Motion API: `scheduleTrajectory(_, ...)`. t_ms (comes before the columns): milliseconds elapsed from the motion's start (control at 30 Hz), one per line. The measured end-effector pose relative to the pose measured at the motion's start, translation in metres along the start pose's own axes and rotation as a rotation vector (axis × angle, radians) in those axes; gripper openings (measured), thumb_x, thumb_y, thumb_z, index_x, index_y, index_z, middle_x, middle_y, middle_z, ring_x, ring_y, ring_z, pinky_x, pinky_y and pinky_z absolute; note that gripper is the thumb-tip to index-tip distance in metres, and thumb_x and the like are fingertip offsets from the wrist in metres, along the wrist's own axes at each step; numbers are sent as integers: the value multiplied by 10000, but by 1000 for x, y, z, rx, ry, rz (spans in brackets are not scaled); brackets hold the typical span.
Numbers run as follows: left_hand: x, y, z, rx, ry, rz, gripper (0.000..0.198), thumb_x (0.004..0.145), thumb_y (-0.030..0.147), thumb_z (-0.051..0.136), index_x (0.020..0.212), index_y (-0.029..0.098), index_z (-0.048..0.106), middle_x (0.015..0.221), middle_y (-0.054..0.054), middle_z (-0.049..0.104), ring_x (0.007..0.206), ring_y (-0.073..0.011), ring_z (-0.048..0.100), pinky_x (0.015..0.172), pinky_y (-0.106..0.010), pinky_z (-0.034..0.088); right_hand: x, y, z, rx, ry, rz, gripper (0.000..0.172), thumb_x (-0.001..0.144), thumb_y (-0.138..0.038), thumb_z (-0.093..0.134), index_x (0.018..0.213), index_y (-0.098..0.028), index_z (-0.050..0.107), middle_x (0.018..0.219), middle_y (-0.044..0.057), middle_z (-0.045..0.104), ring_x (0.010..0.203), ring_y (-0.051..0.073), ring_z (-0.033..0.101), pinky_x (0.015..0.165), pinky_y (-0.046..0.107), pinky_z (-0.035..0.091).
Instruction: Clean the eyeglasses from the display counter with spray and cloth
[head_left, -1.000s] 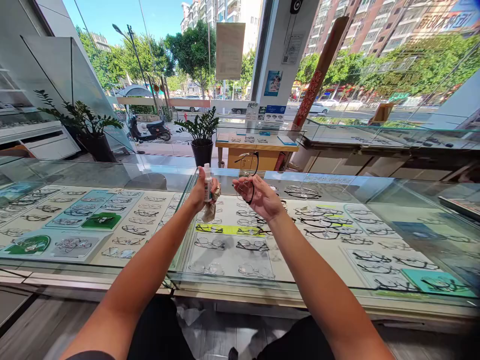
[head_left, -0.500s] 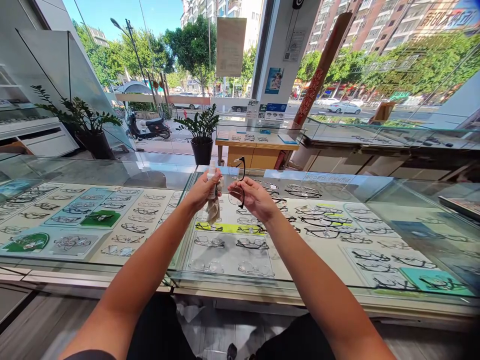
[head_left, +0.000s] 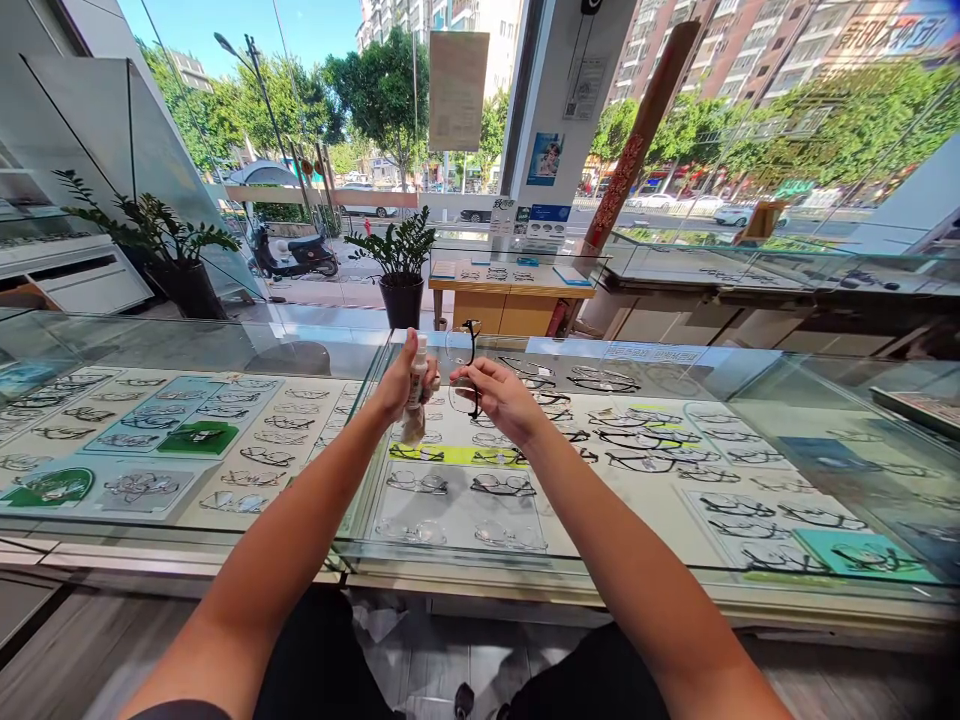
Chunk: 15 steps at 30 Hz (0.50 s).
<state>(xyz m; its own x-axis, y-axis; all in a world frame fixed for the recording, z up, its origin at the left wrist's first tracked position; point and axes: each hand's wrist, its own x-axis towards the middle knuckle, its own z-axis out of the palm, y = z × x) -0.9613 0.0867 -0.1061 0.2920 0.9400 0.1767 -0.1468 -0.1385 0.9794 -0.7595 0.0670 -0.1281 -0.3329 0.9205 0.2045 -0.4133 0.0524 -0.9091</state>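
My left hand (head_left: 396, 385) is closed around a small white spray bottle (head_left: 418, 368), thumb up near its top. A greyish-brown cloth (head_left: 412, 427) hangs below the bottle from the same hand. To the right, my right hand (head_left: 504, 397) pinches a pair of dark-rimmed glasses (head_left: 472, 350), which stand on end with the lenses facing left towards the bottle. Bottle and glasses are apart, both held above the glass counter. Fine detail of the fingers behind the bottle is hidden.
Below my hands is a glass display counter (head_left: 465, 562) with rows of glasses inside. A potted plant (head_left: 401, 300) stands beyond it, left of a wooden display table (head_left: 517, 290). Another plant (head_left: 184, 285) is at the far left, by the window.
My left thumb has lifted towards the bottle top, and the bottle now shows more clearly. The glasses have shifted slightly left and turned, showing their lenses more.
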Motion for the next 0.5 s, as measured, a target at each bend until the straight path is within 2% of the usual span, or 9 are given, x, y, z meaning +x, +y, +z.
scheduleTrajectory(100, 2, 0, -1, 4, 14, 14, 962, 755, 1152, 416, 477, 231, 443, 539, -25, 413, 439, -115, 417, 442, -308, 325, 0, 3, 2, -17, 10, 10, 445, 752, -568, 1021, 868, -243, 740, 1035, 29, 844, 997, 180, 749, 933, 326, 566)
scheduleTrajectory(200, 3, -1, -2, 44, 8, 72, 915, 807, 1084, 483, 471, 233, 467, 537, -33, 429, 467, -125, 429, 483, -316, 362, -1, 4, 4, -30, 9, 19, 456, 743, -587, 1020, 874, -243, 752, 1028, 29, 842, 995, 180, 745, 936, 327, 562)
scheduleTrajectory(333, 2, -2, -4, 94, -3, 98, 858, 895, 983, 452, 472, 237, 474, 523, -30, 418, 487, -133, 416, 529, -327, 373, -2, 3, 6, -30, 7, 30, 455, 733, -589, 1022, 872, -243, 762, 1030, 37, 841, 993, 186, 734, 946, 339, 553)
scheduleTrajectory(500, 0, -5, -2, 424, 19, 148, 848, 918, 931, 479, 455, 220, 498, 488, -43, 469, 509, -138, 435, 579, -331, 346, -5, 2, 11, -38, -7, 52, 463, 721, -602, 1027, 861, -240, 775, 1026, 22, 823, 986, 174, 712, 953, 330, 536)
